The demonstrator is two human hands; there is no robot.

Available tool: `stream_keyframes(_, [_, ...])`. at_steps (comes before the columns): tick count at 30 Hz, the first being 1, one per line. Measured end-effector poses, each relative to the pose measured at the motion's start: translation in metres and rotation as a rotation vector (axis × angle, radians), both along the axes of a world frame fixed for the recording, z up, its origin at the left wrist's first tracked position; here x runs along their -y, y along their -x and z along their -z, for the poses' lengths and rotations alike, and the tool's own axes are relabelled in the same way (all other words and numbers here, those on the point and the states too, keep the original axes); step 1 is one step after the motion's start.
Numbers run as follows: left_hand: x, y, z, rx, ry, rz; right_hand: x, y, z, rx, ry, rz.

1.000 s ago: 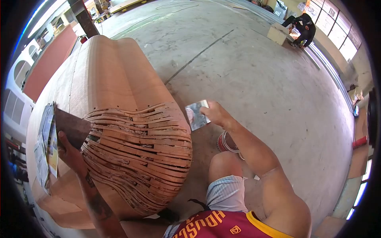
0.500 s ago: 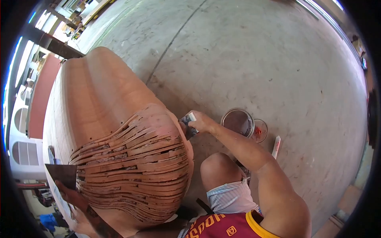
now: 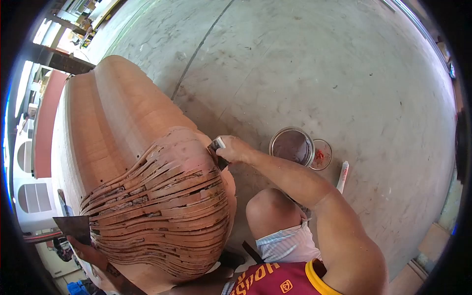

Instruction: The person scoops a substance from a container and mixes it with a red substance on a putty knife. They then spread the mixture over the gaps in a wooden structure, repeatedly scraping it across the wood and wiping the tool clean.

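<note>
A large curved wooden form [image 3: 142, 103] fills the left side, its near bulge covered in slatted strips [image 3: 162, 216] with dark gaps between them. My right hand [image 3: 235, 149] is closed on a putty knife [image 3: 215, 147] smeared with dark paste. Its blade is against the right edge of the bulge, by a smooth pinkish patch [image 3: 184, 145]. At the lower left, my left hand [image 3: 86, 250] grips a wide, dark, flat scraper [image 3: 73, 228] beside the slats. Part of that hand's grip is hidden.
On the concrete floor to the right stand an open can [image 3: 293, 146] of brownish paste, a round lid [image 3: 319, 151] with red paste, and a white tube [image 3: 343, 177]. A dark beam [image 3: 56, 58] lies behind the form. White arched panels [image 3: 34, 196] are at the left.
My right hand has moved left with the putty knife, onto the form's edge. My left hand still holds the scraper, slightly lower in view. The camera has shifted a little.
</note>
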State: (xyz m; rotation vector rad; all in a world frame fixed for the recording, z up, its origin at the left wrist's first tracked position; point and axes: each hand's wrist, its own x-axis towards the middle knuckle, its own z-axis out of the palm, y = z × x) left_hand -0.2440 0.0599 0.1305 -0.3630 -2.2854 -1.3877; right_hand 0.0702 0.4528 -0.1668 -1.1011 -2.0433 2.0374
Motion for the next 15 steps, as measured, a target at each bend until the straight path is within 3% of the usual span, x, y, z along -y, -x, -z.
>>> stream_keyframes(5, [-0.013,-0.015,-0.001,0.023,-0.084,-0.048,0.002,0.013,0.004,-0.001,0.075,-0.013])
stream_keyframes(12, [-0.002,-0.005,-0.003,0.084,-0.056,-0.133,0.011,0.019,-0.020,0.007,-0.033,-0.023])
stream_keyframes(15, [0.009,0.009,0.006,-0.011,-0.095,0.019,0.015,0.024,-0.030,0.040,-0.086,-0.032])
